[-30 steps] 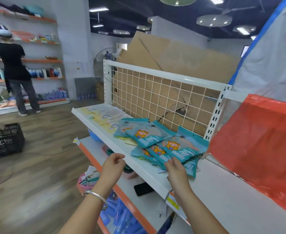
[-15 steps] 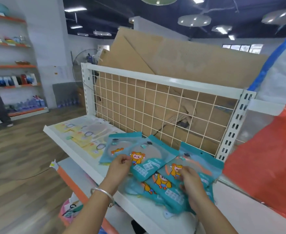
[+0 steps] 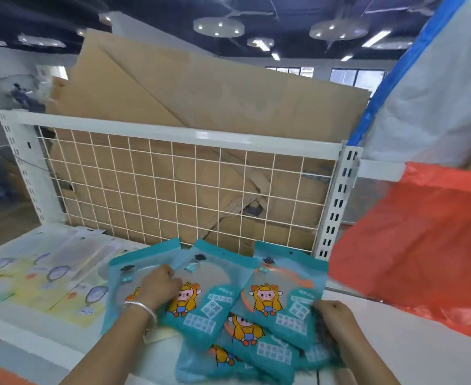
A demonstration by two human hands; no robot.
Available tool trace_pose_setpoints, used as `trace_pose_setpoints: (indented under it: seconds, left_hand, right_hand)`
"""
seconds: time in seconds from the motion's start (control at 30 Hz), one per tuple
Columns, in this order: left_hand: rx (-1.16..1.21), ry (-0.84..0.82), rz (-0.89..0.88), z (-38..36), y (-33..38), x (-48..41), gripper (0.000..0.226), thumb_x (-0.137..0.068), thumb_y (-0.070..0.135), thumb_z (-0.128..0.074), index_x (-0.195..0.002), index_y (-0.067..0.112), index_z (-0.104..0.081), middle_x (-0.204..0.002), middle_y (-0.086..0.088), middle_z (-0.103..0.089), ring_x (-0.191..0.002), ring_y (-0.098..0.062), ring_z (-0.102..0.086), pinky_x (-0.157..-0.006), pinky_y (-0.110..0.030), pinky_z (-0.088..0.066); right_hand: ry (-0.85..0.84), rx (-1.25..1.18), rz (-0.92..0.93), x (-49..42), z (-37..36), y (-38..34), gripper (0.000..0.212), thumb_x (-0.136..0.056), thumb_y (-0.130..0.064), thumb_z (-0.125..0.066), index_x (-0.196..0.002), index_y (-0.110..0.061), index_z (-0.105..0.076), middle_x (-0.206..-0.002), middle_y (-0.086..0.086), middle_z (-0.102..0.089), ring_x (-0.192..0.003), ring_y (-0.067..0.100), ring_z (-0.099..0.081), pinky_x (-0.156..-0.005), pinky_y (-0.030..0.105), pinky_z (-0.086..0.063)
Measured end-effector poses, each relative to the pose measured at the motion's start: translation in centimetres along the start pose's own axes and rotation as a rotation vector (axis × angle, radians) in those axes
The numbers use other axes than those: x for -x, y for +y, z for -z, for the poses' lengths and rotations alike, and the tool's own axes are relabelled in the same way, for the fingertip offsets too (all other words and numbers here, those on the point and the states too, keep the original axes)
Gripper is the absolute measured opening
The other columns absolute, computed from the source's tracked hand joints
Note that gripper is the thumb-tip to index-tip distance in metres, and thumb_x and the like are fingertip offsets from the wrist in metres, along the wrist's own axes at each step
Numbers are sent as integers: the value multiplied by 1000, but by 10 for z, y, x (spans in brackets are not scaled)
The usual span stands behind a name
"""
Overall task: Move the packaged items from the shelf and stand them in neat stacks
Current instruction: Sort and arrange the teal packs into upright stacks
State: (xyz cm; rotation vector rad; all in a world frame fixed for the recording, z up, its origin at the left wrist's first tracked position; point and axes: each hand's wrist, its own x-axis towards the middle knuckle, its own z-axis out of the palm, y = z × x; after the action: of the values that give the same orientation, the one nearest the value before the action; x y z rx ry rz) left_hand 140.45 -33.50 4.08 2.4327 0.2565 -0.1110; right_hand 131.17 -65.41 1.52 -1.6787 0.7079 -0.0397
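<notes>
Setting: a white shop shelf (image 3: 423, 332) backed by a wire grid panel (image 3: 189, 190), with flattened cardboard (image 3: 214, 87) leaning behind it and a red plastic sheet (image 3: 423, 245) hanging at the right.
Task items: the teal packets (image 3: 270, 354) lie flat on the shelf in a loose, overlapping fan, near its front edge. None stands upright yet.
Neighbours: pale yellow packets (image 3: 42, 284) lie flat just beside them, to the left.
Left hand (image 3: 159, 287): it rests on the fan with fingers curled at the edge of the middle packet (image 3: 209, 304). You cannot tell whether it pinches or only presses.
Right hand (image 3: 337, 320): it pinches the right edge of the right-hand packet (image 3: 284, 298).
Stage: gathering looks barely begun.
Risk, sliding: the film looks slick, so if you lift by one edge the lower packets may slip off the front of the shelf.
Risk, mixing: sweeping leftward could drag yellow packets into the teal bundle.
Risk, toppling: thin, floppy packets may fold or fall when stood, unless you square their edges and lean them on the grid.
</notes>
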Motion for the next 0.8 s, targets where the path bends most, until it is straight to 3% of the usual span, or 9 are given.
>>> trace_pose_setpoints:
  seconds: [0.13, 0.27, 0.33, 0.5, 0.63, 0.8]
  left_hand:
    - [-68, -141, 22, 4, -5, -19, 19, -87, 32, -58, -97, 17, -55, -95, -2, -62, -89, -16, -58, -82, -31, -50]
    - [-128, -213, 9, 7, -5, -32, 34, -78, 41, -64, -101, 18, -53, -99, -3, -63, -93, -18, -59, -85, -34, -52]
    - [-125, -235, 2, 9, -3, -36, 34, -77, 38, -66, -100, 17, -53, -94, -3, -64, -88, -16, -61, -77, -30, -53]
    - [-138, -296, -28, 9, 1, -42, 35, -78, 35, -69, -98, 13, -50, -89, -2, -61, -77, -12, -59, -61, -24, -50]
    - [-32, -452, 9, 9, 2, -44, 27, -83, 27, -69, -82, 8, -50, -57, -3, -50, -42, -12, -44, -41, -20, -40]
    - [-66, -583, -35, 10, 3, -51, 34, -80, 33, -72, -63, 13, -52, -42, 4, -47, -38, -11, -40, -45, -20, -39]
  right_hand:
    - [1, -38, -44, 6, -8, -7, 21, -87, -14, -60, -68, -7, -55, -50, 9, -53, -33, 15, -42, -38, 18, -30]
    - [29, -139, -102, 13, -13, -13, 25, -87, -14, -62, -66, -6, -51, -39, 4, -44, -26, 12, -33, -33, 14, -21]
    - [30, -159, -139, 15, -15, -14, 25, -86, -18, -64, -68, -6, -52, -36, 2, -42, -28, 13, -31, -34, 14, -20]
    - [30, -166, -138, 18, -23, -12, 16, -84, -16, -66, -74, -5, -60, -51, 11, -56, -45, 21, -46, -47, 24, -32]
    - [30, -144, -135, 21, -25, -10, 14, -88, -13, -63, -85, 1, -65, -69, 16, -71, -65, 33, -68, -62, 39, -56]
    - [86, -122, -107, 32, -22, -6, 17, -90, -14, -60, -89, 1, -66, -82, 20, -73, -80, 38, -71, -83, 54, -55]
